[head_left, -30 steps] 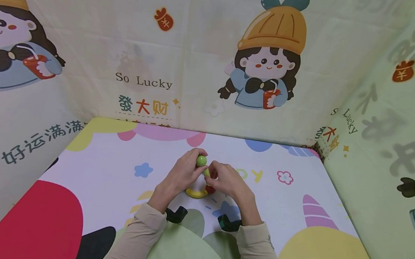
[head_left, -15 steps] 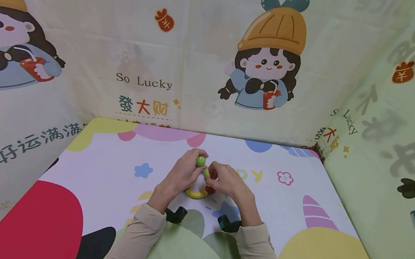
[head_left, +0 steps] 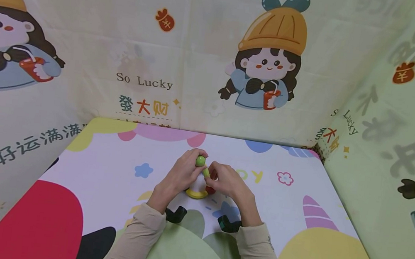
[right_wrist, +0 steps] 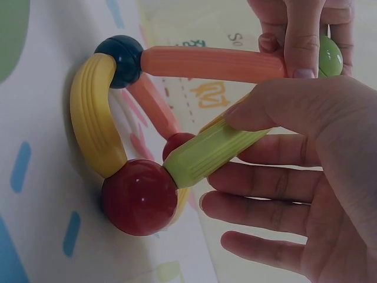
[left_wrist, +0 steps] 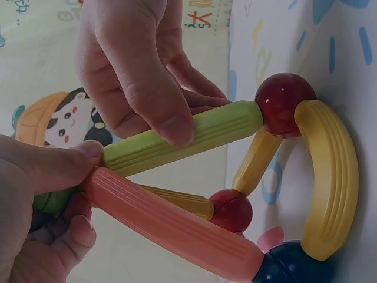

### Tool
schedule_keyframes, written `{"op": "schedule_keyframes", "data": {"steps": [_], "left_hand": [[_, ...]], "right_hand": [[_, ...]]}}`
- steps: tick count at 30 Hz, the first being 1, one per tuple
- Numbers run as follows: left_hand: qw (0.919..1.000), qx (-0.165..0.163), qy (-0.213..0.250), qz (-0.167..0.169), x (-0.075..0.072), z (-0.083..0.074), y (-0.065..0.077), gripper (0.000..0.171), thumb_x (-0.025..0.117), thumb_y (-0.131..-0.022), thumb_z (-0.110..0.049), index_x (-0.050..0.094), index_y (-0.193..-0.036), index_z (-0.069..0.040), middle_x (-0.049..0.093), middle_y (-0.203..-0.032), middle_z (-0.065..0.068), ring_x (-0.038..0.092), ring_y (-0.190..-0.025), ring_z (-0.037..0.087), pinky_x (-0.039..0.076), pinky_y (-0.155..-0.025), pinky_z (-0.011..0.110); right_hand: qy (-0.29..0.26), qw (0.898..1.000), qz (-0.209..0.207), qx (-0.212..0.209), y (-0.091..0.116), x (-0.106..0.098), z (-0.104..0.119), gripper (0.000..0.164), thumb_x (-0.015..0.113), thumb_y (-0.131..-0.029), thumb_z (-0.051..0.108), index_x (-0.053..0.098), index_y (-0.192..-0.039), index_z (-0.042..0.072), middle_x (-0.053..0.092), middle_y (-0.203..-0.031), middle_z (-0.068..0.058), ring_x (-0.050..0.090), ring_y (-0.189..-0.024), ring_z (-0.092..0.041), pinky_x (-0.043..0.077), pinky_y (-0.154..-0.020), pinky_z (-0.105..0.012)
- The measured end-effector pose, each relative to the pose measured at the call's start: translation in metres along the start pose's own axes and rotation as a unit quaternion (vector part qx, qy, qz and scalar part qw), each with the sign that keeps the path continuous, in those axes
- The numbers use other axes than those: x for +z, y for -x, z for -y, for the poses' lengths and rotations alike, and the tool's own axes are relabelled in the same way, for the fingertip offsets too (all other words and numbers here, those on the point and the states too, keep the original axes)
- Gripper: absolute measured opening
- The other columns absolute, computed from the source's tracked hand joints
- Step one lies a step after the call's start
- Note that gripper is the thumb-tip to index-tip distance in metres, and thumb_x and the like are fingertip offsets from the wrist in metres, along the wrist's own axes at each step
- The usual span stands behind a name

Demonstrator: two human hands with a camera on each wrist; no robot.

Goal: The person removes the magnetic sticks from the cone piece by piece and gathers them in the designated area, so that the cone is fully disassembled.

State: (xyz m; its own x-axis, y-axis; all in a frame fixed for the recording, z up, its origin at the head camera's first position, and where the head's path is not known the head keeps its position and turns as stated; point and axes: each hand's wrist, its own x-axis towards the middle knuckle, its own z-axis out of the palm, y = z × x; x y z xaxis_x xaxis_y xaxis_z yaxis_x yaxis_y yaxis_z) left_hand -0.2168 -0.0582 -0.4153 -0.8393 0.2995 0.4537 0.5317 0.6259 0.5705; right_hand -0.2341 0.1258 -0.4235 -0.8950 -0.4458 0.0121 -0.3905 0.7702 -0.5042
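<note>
A pyramid-like frame of magnetic rods and balls stands on the table, with a curved yellow rod at its base. My left hand grips the green ball at the top, its thumb and fingers around the upper rod ends. My right hand pinches a light green rod between thumb and fingers. The rod's lower end meets a red ball; its upper end lies by my left thumb. A salmon rod slopes from the top to a blue ball. Another red ball sits behind.
The table has a printed cover with cartoon shapes. Patterned cloth walls rise behind it and at both sides. A dark wrist strap mount shows at the left wrist, another at the right.
</note>
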Motion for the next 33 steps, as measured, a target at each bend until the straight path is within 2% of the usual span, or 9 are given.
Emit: {"op": "schedule_keyframes", "data": {"steps": [7, 13, 17, 21, 27, 33], "left_hand": [[1.0000, 0.003, -0.001, -0.001, 0.000, 0.002, 0.000, 0.030, 0.071, -0.091, -0.005, 0.059, -0.118, -0.004, 0.064, -0.110, 0.010, 0.059, -0.103, 0.025, 0.056, -0.093, 0.040], [0.9995, -0.021, 0.021, 0.010, -0.001, 0.002, 0.001, 0.031, 0.069, -0.093, -0.004, 0.057, -0.121, -0.005, 0.063, -0.110, 0.011, 0.057, -0.100, 0.024, 0.056, -0.091, 0.040], [0.9993, -0.022, 0.028, 0.012, -0.003, 0.002, 0.001, 0.032, 0.069, -0.093, -0.004, 0.056, -0.122, -0.004, 0.063, -0.110, 0.013, 0.058, -0.098, 0.024, 0.057, -0.091, 0.040], [0.9992, -0.023, 0.032, 0.005, -0.005, 0.004, 0.000, 0.033, 0.069, -0.093, -0.006, 0.055, -0.122, -0.004, 0.064, -0.109, 0.013, 0.060, -0.095, 0.022, 0.057, -0.088, 0.037], [0.9966, -0.051, 0.063, -0.009, -0.014, 0.007, -0.001, 0.035, 0.069, -0.093, -0.007, 0.056, -0.125, -0.004, 0.063, -0.108, 0.012, 0.059, -0.088, 0.020, 0.057, -0.080, 0.034], [0.9970, -0.056, 0.044, -0.031, -0.020, 0.013, 0.000, 0.035, 0.070, -0.092, -0.006, 0.057, -0.124, -0.001, 0.063, -0.108, 0.014, 0.059, -0.088, 0.025, 0.057, -0.079, 0.037]], "right_hand": [[-0.001, 1.000, 0.001, 0.002, 0.000, 0.000, 0.001, 0.014, 0.068, -0.090, 0.025, 0.062, -0.097, 0.014, 0.066, -0.087, 0.000, 0.058, -0.075, -0.011, 0.051, -0.070, -0.028], [-0.003, 1.000, 0.003, 0.003, 0.000, 0.001, 0.001, 0.016, 0.068, -0.090, 0.025, 0.063, -0.100, 0.014, 0.066, -0.086, 0.001, 0.058, -0.075, -0.011, 0.052, -0.070, -0.028], [-0.004, 1.000, 0.004, 0.004, 0.000, 0.000, 0.002, 0.017, 0.068, -0.090, 0.025, 0.063, -0.101, 0.014, 0.066, -0.086, 0.001, 0.059, -0.074, -0.011, 0.052, -0.070, -0.029], [-0.004, 1.000, 0.009, 0.007, 0.000, 0.000, 0.002, 0.019, 0.068, -0.090, 0.026, 0.063, -0.104, 0.013, 0.066, -0.087, 0.001, 0.059, -0.075, -0.011, 0.052, -0.070, -0.029], [-0.006, 1.000, 0.015, 0.014, -0.002, -0.001, 0.002, 0.023, 0.068, -0.091, 0.027, 0.063, -0.108, 0.012, 0.066, -0.089, 0.000, 0.059, -0.076, -0.011, 0.053, -0.070, -0.028], [-0.007, 1.000, 0.017, 0.012, -0.002, -0.001, 0.002, 0.026, 0.071, -0.090, 0.029, 0.064, -0.108, 0.012, 0.066, -0.088, 0.000, 0.058, -0.075, -0.011, 0.052, -0.069, -0.027]]}}
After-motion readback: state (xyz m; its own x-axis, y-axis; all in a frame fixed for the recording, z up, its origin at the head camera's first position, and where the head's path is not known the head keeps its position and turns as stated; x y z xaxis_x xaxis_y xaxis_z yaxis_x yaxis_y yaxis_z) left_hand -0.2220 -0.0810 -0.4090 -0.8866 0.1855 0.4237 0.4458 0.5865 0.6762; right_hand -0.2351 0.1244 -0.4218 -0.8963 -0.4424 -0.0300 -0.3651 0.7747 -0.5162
